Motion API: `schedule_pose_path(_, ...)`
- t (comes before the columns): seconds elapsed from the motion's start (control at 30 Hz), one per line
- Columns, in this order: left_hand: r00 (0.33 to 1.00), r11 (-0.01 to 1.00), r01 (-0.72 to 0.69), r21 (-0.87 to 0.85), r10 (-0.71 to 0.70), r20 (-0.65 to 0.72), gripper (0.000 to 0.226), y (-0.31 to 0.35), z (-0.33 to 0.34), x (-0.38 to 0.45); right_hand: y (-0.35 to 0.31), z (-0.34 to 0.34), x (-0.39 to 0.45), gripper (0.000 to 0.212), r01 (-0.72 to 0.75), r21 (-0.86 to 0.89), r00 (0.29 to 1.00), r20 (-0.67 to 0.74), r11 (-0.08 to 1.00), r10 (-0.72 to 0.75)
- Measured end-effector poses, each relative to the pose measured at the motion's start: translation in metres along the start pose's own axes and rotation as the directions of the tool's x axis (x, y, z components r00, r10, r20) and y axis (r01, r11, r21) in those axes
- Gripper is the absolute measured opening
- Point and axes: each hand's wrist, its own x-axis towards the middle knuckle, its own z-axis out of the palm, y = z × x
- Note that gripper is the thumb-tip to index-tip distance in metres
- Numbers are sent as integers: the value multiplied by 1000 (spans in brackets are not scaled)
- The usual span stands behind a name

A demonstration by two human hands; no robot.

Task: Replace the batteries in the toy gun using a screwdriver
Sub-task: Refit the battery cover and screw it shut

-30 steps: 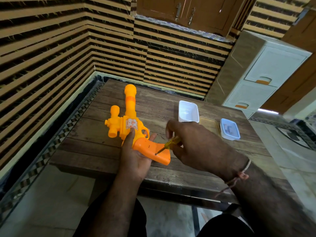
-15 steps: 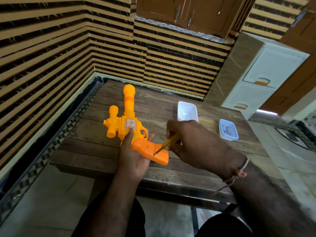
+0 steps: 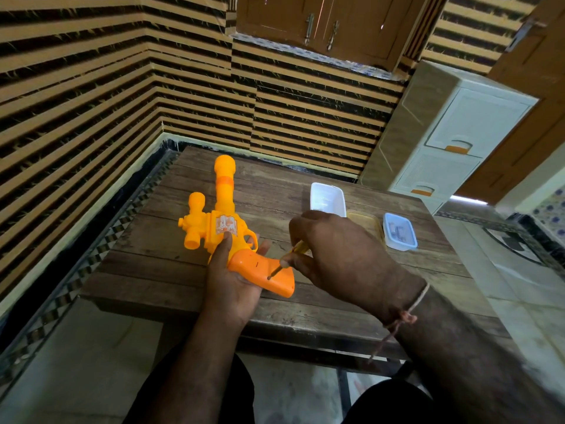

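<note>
Right grip: while the left hand is steadying the toy, the right hand (image 3: 342, 255) is pinching the screwdriver (image 3: 287, 261) between curled fingers – yellow handle mostly hidden in the fist, thin shaft slanting down and to the left.
Tip: the screwdriver's point is touching the upper face of the toy's orange grip, at a small dark spot that looks like a screw hole.
Left grip: the left hand (image 3: 232, 280) is lying palm-up under the toy gun (image 3: 226, 228), cradling the handle – the thumb is pressing along the body near the sticker, and fingertips are showing past the trigger guard.
Toy position: the toy gun is lying on its side near the front left of the wooden table (image 3: 146, 270), barrel pointing away toward the striped wall, handle toward the person and resting in the palm.
Beyond the hands: a white tray (image 3: 327, 197) is sitting just behind the right hand, a yellowish container (image 3: 367, 218) is peeking out beside it, and a blue-rimmed box (image 3: 400, 232) is standing further right.
Surroundings: a white drawer unit (image 3: 452, 142) is standing past the table's far right corner.
</note>
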Motion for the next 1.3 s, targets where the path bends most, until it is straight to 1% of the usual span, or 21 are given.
schedule_pose_path(0.07, 1000, 1000, -2, -8, 2, 4, 58, 0, 0, 0, -1, 0, 1, 28, -3, -29, 1000, -5, 1000, 2)
schedule_pose_path(0.17, 999, 1000, 8, -5, -8, 31, 59, -1, 1, 0, -4, 1, -1, 32, 3, 10, 1000, 19, 1000, -3)
schedule_pose_path(0.2, 999, 1000, 12, -7, -12, 31, 60, -1, 1, 0, -4, 2, -2, 31, 9, 16, 1000, 25, 1000, -9)
schedule_pose_path(0.27, 1000, 1000, 10, -15, -10, 12, 61, 0, 1, 1, -5, 2, -1, 23, 18, 6, 1000, 25, 1000, -18)
schedule_pose_path(0.33, 1000, 1000, 9, -5, -9, 2, 59, 0, 0, 1, -5, 0, 0, 18, 1, -10, 1000, 17, 1000, -1)
schedule_pose_path(0.43, 1000, 1000, 0, -8, 0, 17, 61, 1, 2, -2, -3, -2, 1, 35, -31, -85, 999, -9, 996, 30)
schedule_pose_path(0.5, 999, 1000, -6, -19, 7, 34, 56, 1, 3, -3, -2, -1, 0, 44, -43, -156, 998, -45, 987, 36)
schedule_pose_path(0.57, 999, 1000, 3, -25, -2, 33, 61, 1, 5, -4, 0, 2, -3, 44, -71, -163, 996, -67, 984, 61)
schedule_pose_path(0.6, 1000, 1000, 15, -16, -15, 24, 64, 1, 5, -4, 3, 4, -6, 43, -89, -145, 994, -79, 985, 78)
schedule_pose_path(0.67, 999, 999, 37, -4, -37, 10, 61, 2, 7, -5, 11, 5, -11, 44, -152, -82, 983, -115, 985, 142)
schedule_pose_path(0.7, 999, 999, 40, -3, -40, 0, 59, 3, 7, -6, 16, 5, -14, 46, -191, -22, 972, -146, 981, 186)
schedule_pose_path(0.77, 999, 999, 49, -12, -49, -12, 57, 4, 8, -6, 27, 5, -21, 44, -235, 171, 934, -233, 957, 271)
schedule_pose_path(0.8, 998, 998, 57, -20, -58, -15, 57, 5, 8, -7, 31, 7, -24, 40, -237, 286, 914, -259, 929, 313)
schedule_pose_path(0.87, 997, 997, 71, -21, -71, -12, 62, 5, 9, -9, 35, 13, -28, 32, -226, 463, 891, -258, 857, 374)
schedule_pose_path(0.97, 997, 997, 73, -31, -74, -3, 60, 5, 13, -11, 34, 27, -31, 21, -205, 619, 864, -249, 759, 437)
schedule_pose_path(1.0, 998, 997, 69, -33, -69, 4, 59, 6, 13, -12, 33, 33, -33, 19, -189, 692, 852, -237, 696, 467)
schedule_pose_path(1.07, 998, 998, 58, -24, -58, 25, 56, 7, 13, -13, 28, 45, -35, 17, -159, 842, 824, -175, 516, 539)
schedule_pose_path(1.1, 998, 998, 53, -16, -52, 37, 55, 8, 14, -13, 25, 51, -36, 16, -148, 890, 810, -142, 432, 570)
schedule_pose_path(1.17, 998, 999, 44, 0, -44, 54, 57, 8, 14, -15, 20, 61, -36, 14, -130, 940, 785, -96, 314, 612)
schedule_pose_path(1.23, 998, 999, 41, 8, -42, 55, 60, 8, 15, -15, 16, 71, -35, 13, -123, 957, 774, -74, 264, 628)
schedule_pose_path(1.3, 998, 999, 40, 5, -40, 41, 57, 8, 16, -16, 14, 78, -34, 17, -126, 954, 776, -76, 272, 626)
